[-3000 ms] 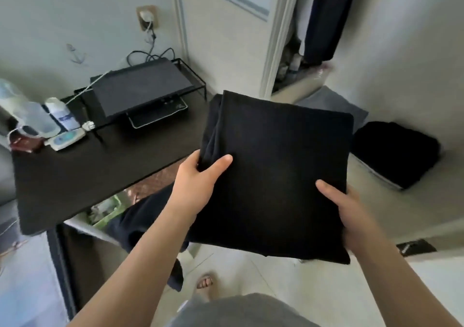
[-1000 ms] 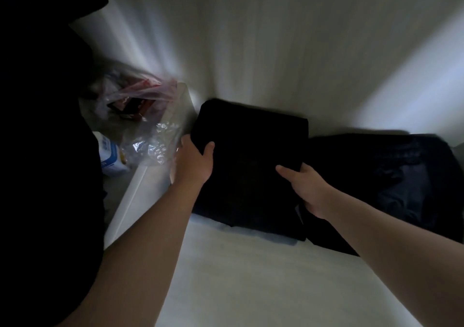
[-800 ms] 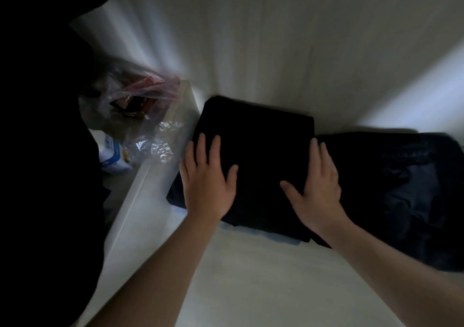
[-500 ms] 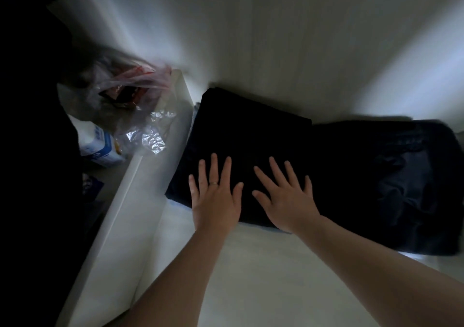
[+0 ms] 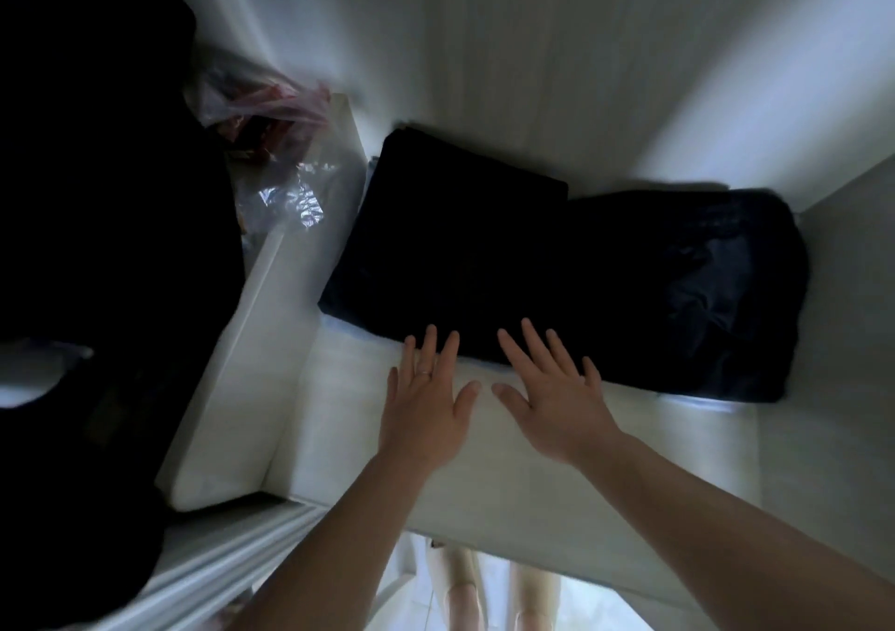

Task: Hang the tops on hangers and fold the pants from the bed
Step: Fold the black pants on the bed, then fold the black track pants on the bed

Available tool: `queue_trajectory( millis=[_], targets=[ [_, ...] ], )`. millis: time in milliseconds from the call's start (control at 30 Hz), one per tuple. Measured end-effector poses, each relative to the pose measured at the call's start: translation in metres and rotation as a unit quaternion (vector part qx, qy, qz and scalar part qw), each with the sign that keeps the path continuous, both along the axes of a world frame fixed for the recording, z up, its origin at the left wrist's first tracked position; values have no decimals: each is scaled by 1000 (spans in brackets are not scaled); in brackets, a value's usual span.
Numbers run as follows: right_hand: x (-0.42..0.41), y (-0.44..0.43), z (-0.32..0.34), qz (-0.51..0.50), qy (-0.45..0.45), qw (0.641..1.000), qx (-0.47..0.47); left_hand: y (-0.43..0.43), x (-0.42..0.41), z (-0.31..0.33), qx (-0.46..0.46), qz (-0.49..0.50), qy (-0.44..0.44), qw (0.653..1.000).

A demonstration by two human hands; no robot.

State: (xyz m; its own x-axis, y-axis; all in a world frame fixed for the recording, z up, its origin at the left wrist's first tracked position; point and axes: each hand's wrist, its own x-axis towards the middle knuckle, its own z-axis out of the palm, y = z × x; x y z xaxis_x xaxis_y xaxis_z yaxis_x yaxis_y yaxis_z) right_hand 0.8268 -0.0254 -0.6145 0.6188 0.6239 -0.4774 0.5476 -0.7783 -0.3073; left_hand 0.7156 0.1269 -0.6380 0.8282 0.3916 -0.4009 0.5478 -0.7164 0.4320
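The folded black pants (image 5: 450, 247) lie flat on a white wardrobe shelf (image 5: 508, 475), pushed toward the back wall. My left hand (image 5: 426, 398) is spread flat, its fingertips just over the front edge of the pants. My right hand (image 5: 557, 393) lies flat beside it, fingers straight, with the fingertips on the same front edge. Neither hand holds anything. A second dark folded garment (image 5: 702, 291) sits right of the pants, touching them.
A white divider panel (image 5: 252, 339) bounds the shelf on the left. Behind it lie crumpled plastic bags (image 5: 276, 146). A dark hanging garment (image 5: 97, 194) fills the left side. The shelf's right wall (image 5: 852, 291) stands close to the second garment. My feet (image 5: 489, 591) show below.
I carried the folded pants from the room into the wardrobe, set them on the shelf and let go. Both flat hands have since slid back toward the front edge of the pants.
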Motion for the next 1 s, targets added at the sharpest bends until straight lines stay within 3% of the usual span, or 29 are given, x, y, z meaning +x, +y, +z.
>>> queue_trajectory(
  millis=[200,467,733,1000],
  targets=[
    [-56,-50,26,-9,8,1000,-24,-44,-56,23,-10,-84,80,993],
    [-113,-102,67,-75,0,997,26,-69,-109,76,11,-124,65,990],
    [-176,-131,120,-64,22,987,142,-100,-171,166,55,-49,43,996],
    [-250,-165,159,45,56,965,252,-197,-289,233,106,107,-85,985]
  ],
)
